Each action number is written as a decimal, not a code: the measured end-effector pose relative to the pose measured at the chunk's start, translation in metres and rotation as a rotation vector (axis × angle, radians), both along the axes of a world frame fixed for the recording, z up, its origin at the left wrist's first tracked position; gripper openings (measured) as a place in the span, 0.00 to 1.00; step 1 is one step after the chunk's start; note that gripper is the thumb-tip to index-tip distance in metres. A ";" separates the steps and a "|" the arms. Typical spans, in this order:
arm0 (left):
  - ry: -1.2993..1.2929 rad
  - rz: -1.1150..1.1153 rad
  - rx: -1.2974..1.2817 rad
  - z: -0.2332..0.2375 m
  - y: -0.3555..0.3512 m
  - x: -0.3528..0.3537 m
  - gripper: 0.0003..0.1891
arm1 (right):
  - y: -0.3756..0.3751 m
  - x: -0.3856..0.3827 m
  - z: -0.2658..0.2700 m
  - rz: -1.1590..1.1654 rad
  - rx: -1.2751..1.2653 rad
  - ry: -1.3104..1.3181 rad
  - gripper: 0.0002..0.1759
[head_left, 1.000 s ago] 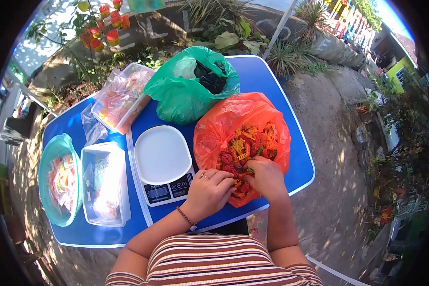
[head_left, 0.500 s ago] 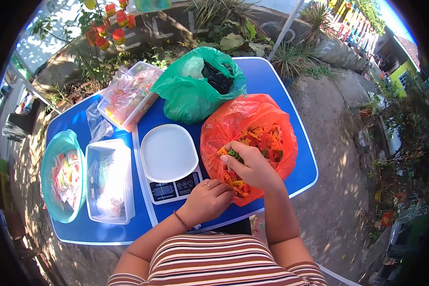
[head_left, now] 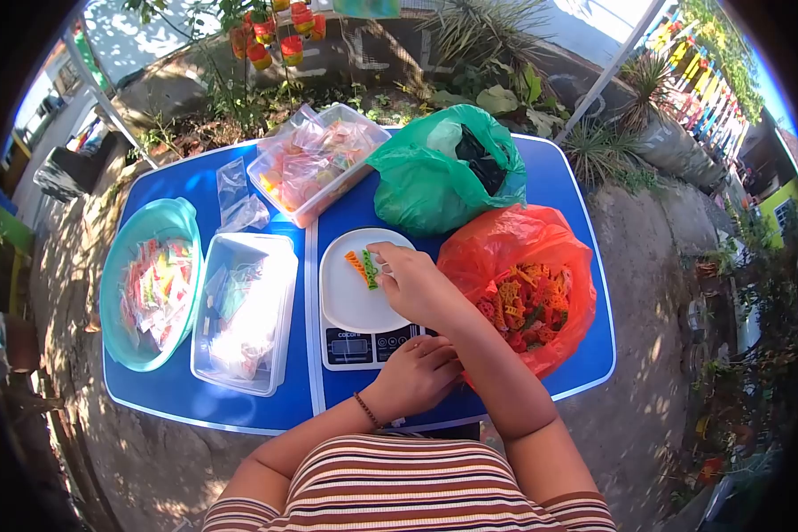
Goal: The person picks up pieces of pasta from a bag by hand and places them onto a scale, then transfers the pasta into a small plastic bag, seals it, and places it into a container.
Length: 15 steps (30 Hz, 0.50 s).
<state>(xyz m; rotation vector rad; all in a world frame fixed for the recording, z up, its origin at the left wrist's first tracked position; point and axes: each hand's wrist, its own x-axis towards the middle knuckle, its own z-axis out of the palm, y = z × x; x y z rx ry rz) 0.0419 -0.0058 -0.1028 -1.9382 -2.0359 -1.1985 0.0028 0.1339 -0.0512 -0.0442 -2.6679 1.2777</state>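
My right hand is over the white plate of the kitchen scale, thumb and fingers apart. By its fingertips, a green snack piece and an orange snack piece lie side by side on the plate. My left hand is closed on the near edge of the red plastic bag, its fingertips partly hidden by my right forearm. Inside the bag are many ridged orange, red and green snack pieces.
A green plastic bag stands behind the scale. Further left are a tub of packed sachets, a clear rectangular container, a turquoise basin with packets, and loose clear bags on the blue table.
My right hand has moved left from the red bag to the scale, and the snack pieces it held now lie on the plate. My left hand stays at the bag's edge. The view has shifted.
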 end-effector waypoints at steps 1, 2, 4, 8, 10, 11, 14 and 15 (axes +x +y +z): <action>-0.013 0.069 0.012 0.002 -0.001 -0.003 0.12 | 0.001 0.003 0.002 -0.011 -0.035 0.020 0.21; -0.027 0.135 0.024 0.005 -0.001 -0.007 0.12 | 0.004 0.006 0.002 -0.018 -0.055 0.050 0.21; -0.033 0.285 0.007 0.014 -0.001 -0.017 0.12 | 0.009 0.013 0.003 -0.044 -0.090 0.111 0.20; -0.024 0.416 -0.002 0.026 0.002 -0.034 0.14 | 0.017 0.044 0.026 -0.163 0.129 0.206 0.17; -0.061 0.381 -0.035 0.027 0.007 -0.037 0.18 | 0.026 0.070 0.035 -0.226 0.256 0.236 0.15; -0.058 0.345 -0.039 0.028 0.012 -0.035 0.18 | 0.032 0.085 0.037 -0.299 0.194 0.192 0.15; -0.070 0.230 -0.063 0.034 0.027 -0.027 0.19 | 0.051 0.135 0.039 -0.499 0.052 0.065 0.14; -0.057 0.190 -0.062 0.034 0.033 -0.023 0.19 | 0.058 0.151 0.035 -0.561 0.035 0.023 0.14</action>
